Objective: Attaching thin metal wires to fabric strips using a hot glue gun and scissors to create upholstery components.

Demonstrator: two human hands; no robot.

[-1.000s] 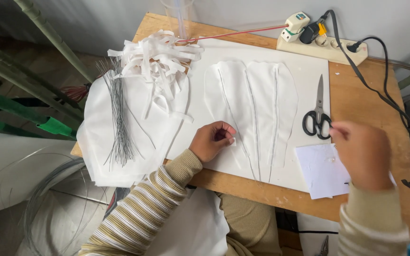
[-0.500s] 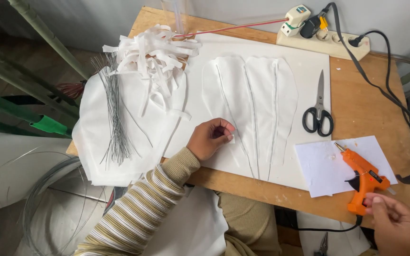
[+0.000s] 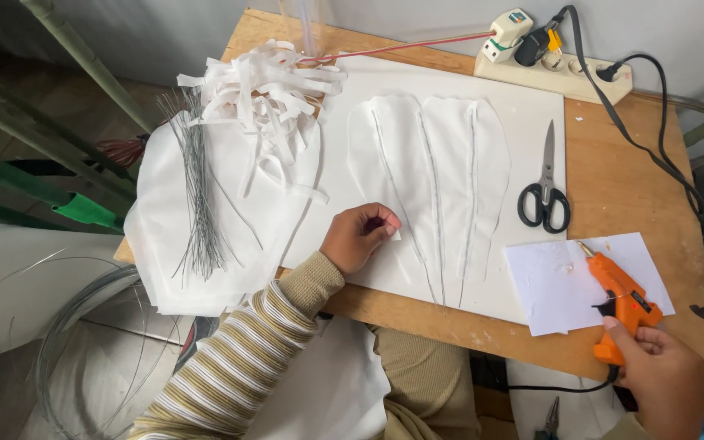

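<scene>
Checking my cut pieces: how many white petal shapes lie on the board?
3, side by side on the white board: left petal, middle petal, right petal. The left hand touches the left one; more may be hidden.

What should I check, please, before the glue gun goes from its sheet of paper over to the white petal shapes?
1. Right hand has a grip on the orange glue gun by its handle: ok.
2. Nozzle is over the small paper sheet, not over bare wood: ok.
3. Left hand is pressing the lower edge of the white petal shapes, fingers curled; what they pinch: cannot tell.
4. Scissors lie closed between the gun and the petals, in the likely path: not ok.
5. Bundle of thin wires lies on the white sheets to the left, away from the work: ok.
6. Glue gun is hot and plugged in: cannot tell.
</scene>
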